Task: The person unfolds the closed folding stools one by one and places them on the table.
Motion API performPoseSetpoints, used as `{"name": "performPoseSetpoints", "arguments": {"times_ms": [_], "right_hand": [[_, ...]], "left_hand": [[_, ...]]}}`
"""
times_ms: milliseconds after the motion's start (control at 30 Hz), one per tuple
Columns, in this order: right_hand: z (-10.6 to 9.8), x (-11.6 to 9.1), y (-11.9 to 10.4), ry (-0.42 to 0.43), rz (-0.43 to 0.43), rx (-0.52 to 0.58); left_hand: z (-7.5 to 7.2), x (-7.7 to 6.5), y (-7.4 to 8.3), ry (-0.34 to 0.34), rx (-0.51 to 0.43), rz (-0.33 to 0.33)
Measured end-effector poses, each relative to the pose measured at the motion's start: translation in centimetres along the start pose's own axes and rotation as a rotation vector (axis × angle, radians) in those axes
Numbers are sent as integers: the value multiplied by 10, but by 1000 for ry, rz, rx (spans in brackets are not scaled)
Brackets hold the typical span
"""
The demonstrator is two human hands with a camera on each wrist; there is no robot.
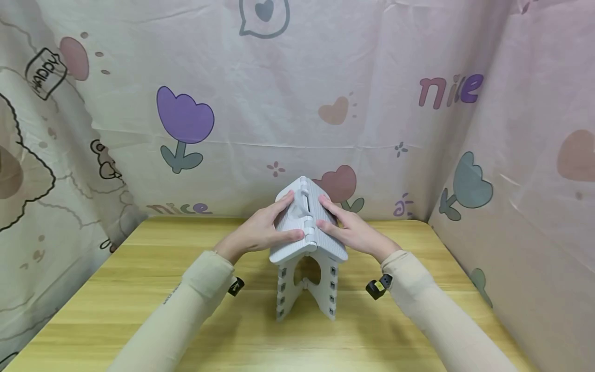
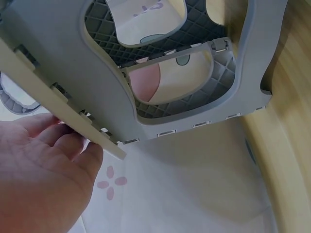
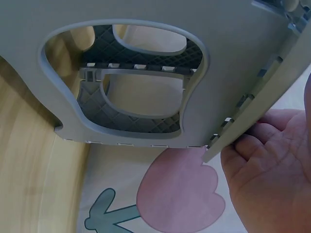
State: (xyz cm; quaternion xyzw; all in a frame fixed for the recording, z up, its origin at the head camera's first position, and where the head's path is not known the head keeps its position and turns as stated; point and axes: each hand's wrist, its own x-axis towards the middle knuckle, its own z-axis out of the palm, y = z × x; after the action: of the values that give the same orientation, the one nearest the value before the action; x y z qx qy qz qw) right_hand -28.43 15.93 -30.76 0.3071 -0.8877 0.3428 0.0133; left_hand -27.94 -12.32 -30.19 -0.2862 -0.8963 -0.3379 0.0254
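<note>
A white plastic folding step stool (image 1: 304, 292) stands on its legs, its two-part top bent up into a ridge like a roof. My left hand (image 1: 264, 227) grips the left half of the top, thumb near the hinge line and index finger farther back. In the left wrist view, the other fingers of that hand (image 2: 53, 165) curl at the panel's lower edge. On the right half, my right hand (image 1: 355, 228) holds on in the same way, its fingers (image 3: 252, 145) bent at the edge in the right wrist view. A slotted handle opening (image 1: 305, 201) shows along the ridge.
The stool stands on a wooden table (image 1: 186, 310), with the table's far edge behind it. A patterned cloth (image 1: 297, 77) hangs behind and along both sides. Small black devices (image 1: 378, 287) are worn at both wrists.
</note>
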Motion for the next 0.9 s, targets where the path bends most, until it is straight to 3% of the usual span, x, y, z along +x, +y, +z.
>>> {"name": "performPoseSetpoints", "arguments": {"times_ms": [267,533,900], "right_hand": [[2,-1,-2,21,31,-51],[1,0,-14,17,49,-128],[5,-1,-20,15,46,-126]], "left_hand": [[1,-2,-1,-1,46,-54],[-6,-3,4,-18,115,-43],[-11,-12,6,-25,137,-36]]}}
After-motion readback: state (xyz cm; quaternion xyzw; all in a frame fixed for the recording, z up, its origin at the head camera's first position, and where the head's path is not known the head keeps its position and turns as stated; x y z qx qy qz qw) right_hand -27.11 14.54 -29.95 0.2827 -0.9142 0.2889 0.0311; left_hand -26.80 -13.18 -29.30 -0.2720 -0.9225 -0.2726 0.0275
